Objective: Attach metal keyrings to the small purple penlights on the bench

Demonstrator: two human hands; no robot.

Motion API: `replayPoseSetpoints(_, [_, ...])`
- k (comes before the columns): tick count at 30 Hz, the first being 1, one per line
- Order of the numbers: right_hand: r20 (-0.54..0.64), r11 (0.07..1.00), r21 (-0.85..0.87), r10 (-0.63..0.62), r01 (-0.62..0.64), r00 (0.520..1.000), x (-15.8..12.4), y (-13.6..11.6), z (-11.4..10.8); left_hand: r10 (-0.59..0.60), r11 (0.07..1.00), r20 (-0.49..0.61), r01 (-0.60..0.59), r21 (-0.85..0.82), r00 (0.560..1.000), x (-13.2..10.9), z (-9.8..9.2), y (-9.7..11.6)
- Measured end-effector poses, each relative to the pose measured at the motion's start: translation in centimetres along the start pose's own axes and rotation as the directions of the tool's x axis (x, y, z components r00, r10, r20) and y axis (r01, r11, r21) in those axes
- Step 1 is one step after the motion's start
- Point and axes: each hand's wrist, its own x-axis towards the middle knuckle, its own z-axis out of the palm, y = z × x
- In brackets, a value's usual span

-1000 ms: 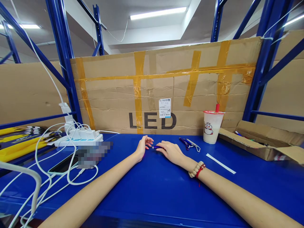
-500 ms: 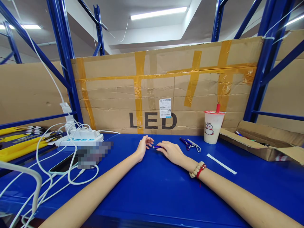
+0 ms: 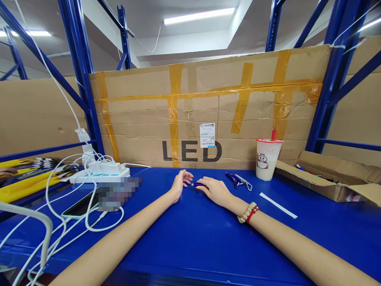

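Note:
Both my forearms lie stretched out on the blue shelf surface. My left hand rests on its edge with the fingers loosely curled and apart, holding nothing. My right hand lies palm down beside it, fingertips on a small purple pen-like object that pokes out toward my left hand. A bead bracelet with a red cord circles my right wrist.
A taped cardboard sheet marked LED backs the shelf. A lidded drink cup and purple-handled tools sit at right, with a white strip and an open carton. A power strip, cables and a phone lie at left.

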Motion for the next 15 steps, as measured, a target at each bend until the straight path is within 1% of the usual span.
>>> replayPoseSetpoints(5, [0.001,1.000,-0.019,0.004,-0.004,1.000,0.00,0.05,0.13,-0.001,1.000,-0.002,0.001,0.000,1.000,-0.11,0.02,0.09])
replayPoseSetpoints(10, [0.019,1.000,0.000,0.009,-0.009,1.000,-0.03,-0.01,0.01,0.005,1.000,0.009,-0.005,0.022,1.000,-0.10,-0.03,0.07])
replayPoseSetpoints(15, [0.005,1.000,0.005,0.002,-0.002,1.000,-0.04,0.00,-0.01,0.014,1.000,0.012,-0.014,0.027,1.000,-0.08,-0.02,0.00])
